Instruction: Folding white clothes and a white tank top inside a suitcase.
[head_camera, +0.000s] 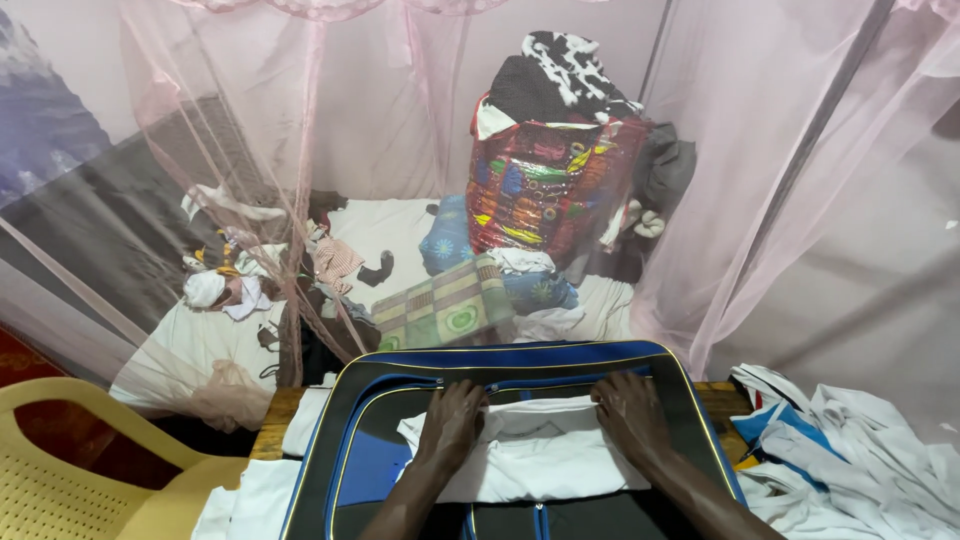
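A: Which step was under way?
B: Both the left hand (450, 420) and right hand (630, 412) lay flat and open, pressing the folded white cloth (540, 462) onto the blue suitcase (520, 358).
A: And the next move?
B: Probably squaring its edges.

Two bare forearms rise from the lower middle of the frame, with no sleeve, watch, bracelet or ring showing on either, each ending in an ungloved hand, the left hand (450, 420) and the right hand (630, 412), with short plain fingernails and knuckles facing the camera.
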